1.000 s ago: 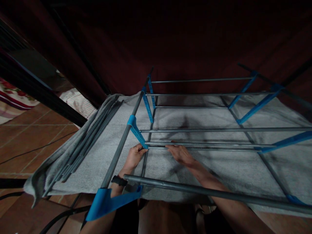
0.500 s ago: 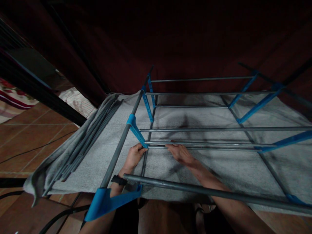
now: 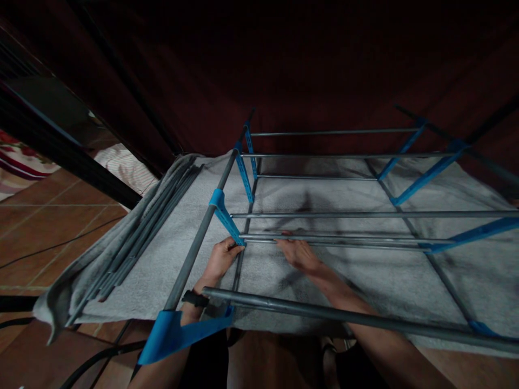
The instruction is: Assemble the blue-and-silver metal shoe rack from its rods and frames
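Note:
A rack frame of grey metal tubes (image 3: 308, 215) and blue plastic brackets (image 3: 226, 218) lies across the grey cloth. My left hand (image 3: 221, 259), a dark band on its wrist, pinches the lower end of the near-middle bracket, where it meets a tube along the cloth. My right hand (image 3: 298, 254) has its fingers closed around a thin crosswise tube (image 3: 365, 246) to the right of that joint. Another tube runs close behind it. Nearer to me, a thicker tube (image 3: 344, 316) passes over both forearms. A larger-looking blue bracket (image 3: 162, 337) sits at the front left.
Several loose grey tubes (image 3: 152, 227) lie in a bundle on the left part of the grey cloth (image 3: 174, 259). A dark red curtain (image 3: 308, 70) hangs behind the rack. Black bars (image 3: 81, 151) and cables stand over the tiled floor (image 3: 52, 232) at left.
The view shifts slightly, moving the scene a little left. Both hands keep their hold at the bracket joint and the thin tube, with the fingers barely altered.

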